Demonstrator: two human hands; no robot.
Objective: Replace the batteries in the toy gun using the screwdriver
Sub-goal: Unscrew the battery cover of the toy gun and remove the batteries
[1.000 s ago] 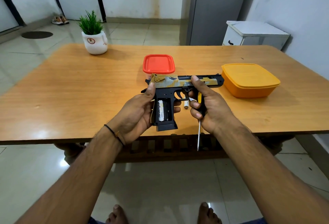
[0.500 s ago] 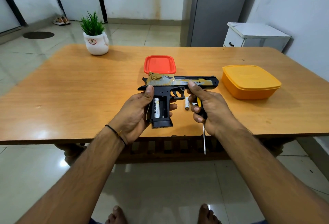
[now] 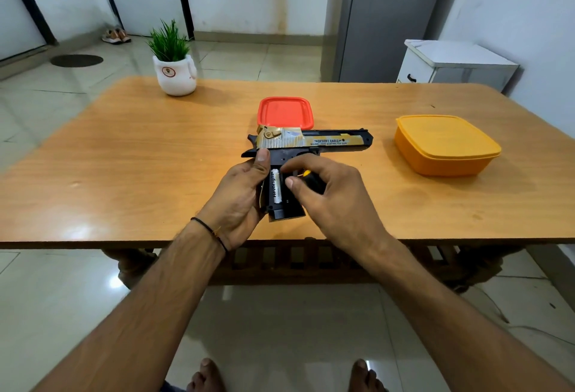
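A black-and-gold plastic toy gun (image 3: 329,142) sits in the centre of the frame, just above the near part of the light brown wooden table (image 3: 124,158), with its barrel pointing towards the right of the frame and its grip pointing down towards the viewer. The left hand (image 3: 239,201) wraps round the grip from the left, thumb lying on the black frame below the gold slide. The grip's side compartment is open, and a white cylindrical battery with dark lettering (image 3: 276,187) lies lengthwise inside it. The right hand (image 3: 336,205) comes in from the right with its fingers curled round the black-and-yellow handle of a screwdriver (image 3: 312,179); its thumb and forefinger tips are right beside the open compartment, and the shaft is hidden. Just behind the gun lies a red square plastic lid (image 3: 285,111). An orange lidded plastic box (image 3: 445,145) stands on the table at right of centre. A white ceramic pot with a green plant (image 3: 175,72) stands at the table's far left corner, upper left of centre.
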